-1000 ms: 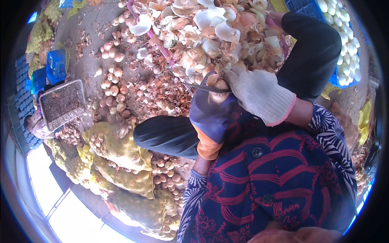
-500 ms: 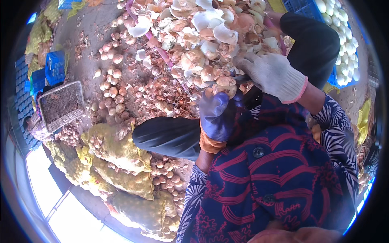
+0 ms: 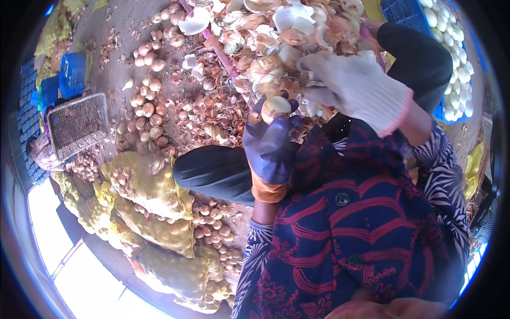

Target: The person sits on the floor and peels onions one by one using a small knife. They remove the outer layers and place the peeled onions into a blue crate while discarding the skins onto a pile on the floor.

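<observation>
My left hand (image 3: 268,146), in a purple-blue glove with an orange cuff, is closed around a pale onion (image 3: 276,109), whose rounded top shows between the fingers. My right hand (image 3: 356,90) wears a white knit glove with a pink edge and hovers just right of the onion, apart from it. Its curled fingers are blurred around what looks like a thin knife, mostly hidden. Beyond both hands rises a heap of onion skins (image 3: 292,32), with white layers and brown papery peel, inside a pink-edged rim.
Unpeeled onions (image 3: 146,103) and scattered peel lie on the floor to the left. Full yellow mesh sacks (image 3: 151,178) stand at lower left. A blue crate (image 3: 406,16) and peeled white onions (image 3: 449,42) are at far right. A wire-mesh basket (image 3: 77,127) and blue crates stand far left.
My left hand has moved slightly left with the onion, which now shows a paler surface. My right hand has drawn away from the onion and is higher, its fingers blurred.
</observation>
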`<state>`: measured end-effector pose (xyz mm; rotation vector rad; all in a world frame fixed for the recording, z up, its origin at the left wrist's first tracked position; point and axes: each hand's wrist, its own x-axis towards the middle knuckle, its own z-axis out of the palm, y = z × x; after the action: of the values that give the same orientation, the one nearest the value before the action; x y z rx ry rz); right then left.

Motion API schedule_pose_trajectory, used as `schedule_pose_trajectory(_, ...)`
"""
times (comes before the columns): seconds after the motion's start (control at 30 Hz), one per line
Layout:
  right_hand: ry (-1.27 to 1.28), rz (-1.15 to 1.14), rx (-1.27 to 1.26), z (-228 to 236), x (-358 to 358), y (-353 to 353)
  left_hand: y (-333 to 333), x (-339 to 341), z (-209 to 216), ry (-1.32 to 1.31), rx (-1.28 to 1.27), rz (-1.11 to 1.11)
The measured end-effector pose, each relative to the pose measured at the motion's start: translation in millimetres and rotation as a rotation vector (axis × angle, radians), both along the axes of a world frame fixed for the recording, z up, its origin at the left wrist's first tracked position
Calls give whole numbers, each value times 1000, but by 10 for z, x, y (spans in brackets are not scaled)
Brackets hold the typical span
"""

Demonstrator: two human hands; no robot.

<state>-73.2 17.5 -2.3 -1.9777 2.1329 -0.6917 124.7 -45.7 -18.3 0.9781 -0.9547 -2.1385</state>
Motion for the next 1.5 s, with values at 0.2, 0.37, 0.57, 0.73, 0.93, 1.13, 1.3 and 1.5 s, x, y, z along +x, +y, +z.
schedule_pose_trajectory(0.2,-8,322,437,361,-96,205,-161,132,-27,-234,-224,-166)
schedule_pose_trajectory(0.37,-12,499,604,452,-38,28,-255,221,-170,-345,-549,-313)
schedule_pose_trajectory(0.57,105,281,542,373,-343,360,-210,318,-204,-134,-307,-185)
schedule_pose_trajectory(0.73,41,201,368,378,-91,490,-113,144,-8,-158,-154,-127)
schedule_pose_trajectory(0.93,207,163,328,213,113,482,-102,125,59,-315,-174,-131)
schedule_pose_trajectory(1.13,127,99,295,72,173,383,-49,83,69,-361,-283,-144)
schedule_pose_trajectory(1.3,-888,-129,694,155,-60,183,-124,188,64,-296,-151,-237)
schedule_pose_trajectory(1.5,-607,2,465,323,-61,313,-97,182,-69,-263,-165,-280)
